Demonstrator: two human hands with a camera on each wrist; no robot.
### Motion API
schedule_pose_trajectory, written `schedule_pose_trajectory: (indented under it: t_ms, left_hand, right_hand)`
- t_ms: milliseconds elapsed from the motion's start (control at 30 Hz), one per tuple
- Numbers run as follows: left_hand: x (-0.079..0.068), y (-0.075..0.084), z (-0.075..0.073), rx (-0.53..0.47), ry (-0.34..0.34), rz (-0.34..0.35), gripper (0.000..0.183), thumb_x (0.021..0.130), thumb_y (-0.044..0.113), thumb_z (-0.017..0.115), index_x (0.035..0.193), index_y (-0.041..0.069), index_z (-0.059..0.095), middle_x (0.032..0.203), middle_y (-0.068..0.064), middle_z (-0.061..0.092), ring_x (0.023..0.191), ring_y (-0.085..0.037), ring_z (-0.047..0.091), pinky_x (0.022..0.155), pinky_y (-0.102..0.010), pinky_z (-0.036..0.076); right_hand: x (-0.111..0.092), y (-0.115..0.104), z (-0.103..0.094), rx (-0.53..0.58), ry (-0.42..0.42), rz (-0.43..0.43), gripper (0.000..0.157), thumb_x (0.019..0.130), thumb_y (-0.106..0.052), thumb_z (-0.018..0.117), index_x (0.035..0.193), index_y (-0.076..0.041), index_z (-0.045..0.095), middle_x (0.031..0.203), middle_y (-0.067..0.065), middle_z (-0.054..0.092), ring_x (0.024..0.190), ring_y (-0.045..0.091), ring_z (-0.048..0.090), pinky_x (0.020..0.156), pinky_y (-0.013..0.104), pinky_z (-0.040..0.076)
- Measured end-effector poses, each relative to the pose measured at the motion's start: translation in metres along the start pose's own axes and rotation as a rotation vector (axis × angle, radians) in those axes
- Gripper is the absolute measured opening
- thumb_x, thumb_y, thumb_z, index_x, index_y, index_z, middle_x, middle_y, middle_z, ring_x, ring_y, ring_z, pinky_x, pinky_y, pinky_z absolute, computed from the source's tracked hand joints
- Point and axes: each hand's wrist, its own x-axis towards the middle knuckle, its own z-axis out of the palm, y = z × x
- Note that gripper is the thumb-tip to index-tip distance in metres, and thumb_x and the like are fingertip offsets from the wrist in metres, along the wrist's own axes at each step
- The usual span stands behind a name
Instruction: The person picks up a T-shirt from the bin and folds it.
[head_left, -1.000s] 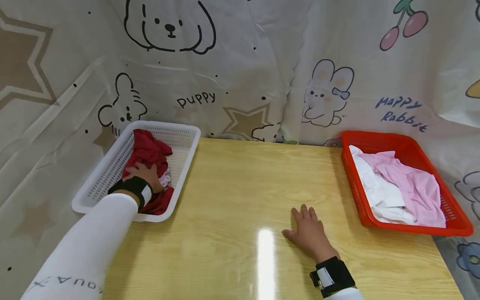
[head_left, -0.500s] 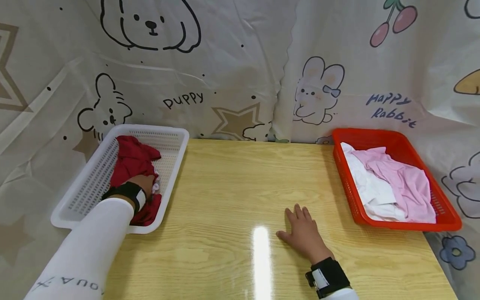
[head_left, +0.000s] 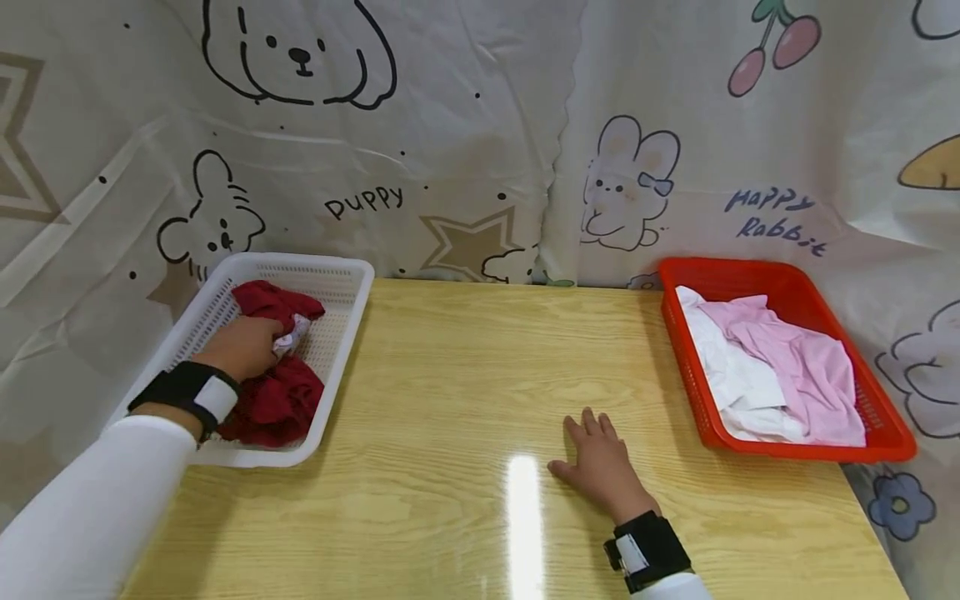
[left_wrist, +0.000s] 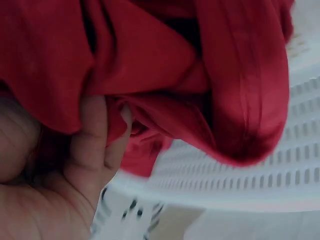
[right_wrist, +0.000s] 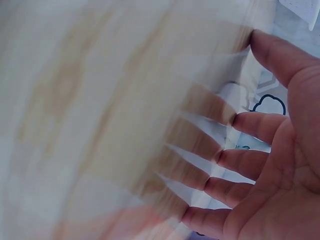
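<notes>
My left hand [head_left: 243, 346] is inside the white plastic basket [head_left: 347, 333], gripping dark red clothing [head_left: 281, 404]. In the left wrist view its fingers [left_wrist: 90, 130] curl into the folds of the red fabric [left_wrist: 145, 55], and a stitched hem shows on the right. A small white printed patch of cloth [head_left: 292, 335] peeks out between two red bunches beside the fingertips. Over on the wooden table [head_left: 450, 375], my right hand [head_left: 606, 471] rests with spread, straight fingers and holds nothing; its fingertips meet the glossy surface in the right wrist view.
A red plastic basket [head_left: 787, 454] stands at the table's right edge with a white cloth [head_left: 746, 387] and a pink cloth [head_left: 813, 367] in it. A printed curtain [head_left: 465, 125] hangs behind the table and along both sides.
My left hand has moved up and leftward in the white basket, drawing the red clothing into two bunches and baring the white printed patch. The right hand stays in place; the head view has shifted slightly.
</notes>
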Motion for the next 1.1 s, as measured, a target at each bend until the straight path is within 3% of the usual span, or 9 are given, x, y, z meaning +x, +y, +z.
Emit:
schedule_pose_trajectory:
  t_ms: [167,367,600,767,867,933,1000,1100]
  left_hand:
    - [-0.027,0.001,-0.026,-0.12,0.254,-0.02,0.012,0.079,0.002,0.06,0.089,0.001,0.053,0.078,-0.019,0.058,0.07,-0.031,0.049,0.062,-0.049,0.042]
    - [-0.05,0.031,-0.053,-0.248,0.495,-0.011,0.023,0.083,0.002,0.06,0.106,-0.001,0.054,0.099,-0.026,0.057,0.086,-0.037,0.05,0.072,-0.058,0.042]
    - [-0.054,0.097,-0.09,-0.293,0.722,0.078,0.021,0.082,0.001,0.064,0.102,-0.001,0.058,0.096,-0.021,0.058,0.086,-0.032,0.051,0.071,-0.053,0.043]
    - [-0.049,0.153,-0.101,-0.382,0.781,0.204,0.021,0.081,-0.002,0.064,0.101,0.002,0.059,0.099,-0.016,0.06,0.089,-0.025,0.052,0.074,-0.048,0.046]
    - [-0.049,0.174,-0.093,-0.424,0.778,0.272,0.021,0.081,-0.004,0.064,0.1,0.002,0.059,0.099,-0.014,0.06,0.089,-0.022,0.053,0.074,-0.047,0.048]
    - [-0.048,0.182,-0.08,-0.457,0.759,0.307,0.021,0.08,-0.004,0.065,0.099,0.003,0.059,0.097,-0.012,0.06,0.087,-0.02,0.052,0.072,-0.045,0.048]
    - [-0.048,0.187,-0.056,-0.482,0.722,0.327,0.022,0.079,-0.003,0.067,0.098,0.004,0.058,0.096,-0.01,0.059,0.086,-0.018,0.052,0.071,-0.043,0.048]
    - [-0.046,0.196,-0.002,-0.511,0.62,0.323,0.026,0.077,0.0,0.069,0.099,0.008,0.057,0.096,-0.006,0.058,0.087,-0.015,0.052,0.07,-0.04,0.049]
  right_hand:
    - [0.001,0.0,-0.001,-0.029,-0.001,0.002,0.079,0.083,-0.044,0.066,0.143,-0.003,0.035,0.149,0.03,0.021,0.135,0.047,0.009,0.098,0.071,0.026]
    - [0.001,0.0,-0.003,-0.027,0.002,0.012,0.079,0.083,-0.045,0.066,0.142,-0.002,0.036,0.149,0.03,0.021,0.135,0.048,0.01,0.097,0.073,0.025]
    - [0.002,-0.004,0.001,-0.017,-0.006,0.005,0.08,0.083,-0.045,0.066,0.142,-0.001,0.036,0.149,0.031,0.021,0.134,0.049,0.009,0.095,0.074,0.025]
    - [0.001,0.0,0.002,-0.008,-0.007,0.017,0.08,0.083,-0.045,0.066,0.143,-0.002,0.035,0.15,0.03,0.02,0.135,0.047,0.008,0.096,0.074,0.024]
    - [0.001,0.0,0.003,-0.006,-0.002,0.011,0.08,0.082,-0.045,0.066,0.143,-0.002,0.036,0.15,0.029,0.021,0.135,0.047,0.009,0.097,0.074,0.024]
    - [0.002,0.0,0.003,-0.002,0.002,0.004,0.08,0.082,-0.045,0.067,0.143,-0.003,0.036,0.15,0.029,0.021,0.135,0.047,0.009,0.097,0.073,0.025]
    - [0.003,0.0,0.003,-0.007,0.003,0.003,0.08,0.082,-0.046,0.067,0.143,-0.004,0.036,0.15,0.028,0.022,0.135,0.046,0.009,0.097,0.072,0.025]
    - [0.003,0.001,0.002,-0.026,0.016,0.005,0.08,0.081,-0.046,0.068,0.142,-0.004,0.038,0.149,0.028,0.024,0.135,0.046,0.011,0.097,0.071,0.028]
